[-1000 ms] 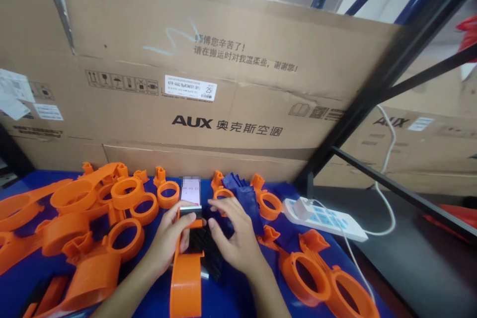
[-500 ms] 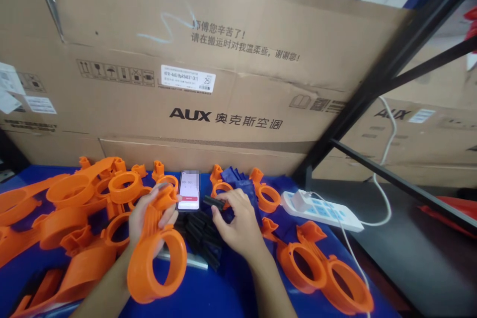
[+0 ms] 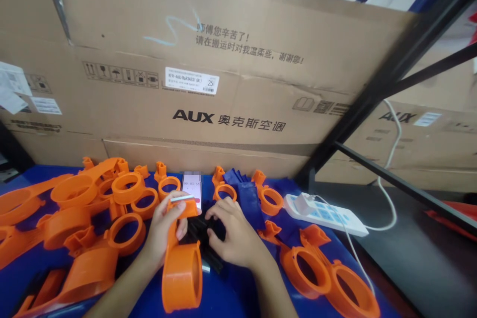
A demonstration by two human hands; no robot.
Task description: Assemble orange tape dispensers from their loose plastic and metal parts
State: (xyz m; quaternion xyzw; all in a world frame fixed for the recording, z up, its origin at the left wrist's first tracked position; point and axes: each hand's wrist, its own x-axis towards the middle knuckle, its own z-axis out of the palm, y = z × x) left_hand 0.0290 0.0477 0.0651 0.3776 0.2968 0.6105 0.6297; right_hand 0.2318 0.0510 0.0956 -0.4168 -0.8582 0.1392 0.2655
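My left hand (image 3: 166,226) is closed on an orange plastic ring holder (image 3: 182,276), gripping its upper clip end with the thumb across it. The ring hangs below, turned partly side-on. Along the clip's top edge runs a thin whitish ridged strip (image 3: 182,198). My right hand (image 3: 236,233) hovers over a heap of black strip-like pieces (image 3: 197,231), thumb and forefinger curved and apart; no piece shows clearly between them. Just behind the hands stands a phone (image 3: 192,186) with a timer on its screen, its lower part covered by the orange clip.
Many orange ring holders (image 3: 74,189) pile up on the left of the blue table cover (image 3: 231,290). More orange holders (image 3: 305,266) lie at the right. A white power strip (image 3: 326,213) with a cable sits near the right edge. Cardboard boxes (image 3: 238,79) wall the back.
My left hand has moved right and turned the orange ring holder. The black piece earlier pinched in my right hand no longer shows there; that hand is now lower, over the black heap.
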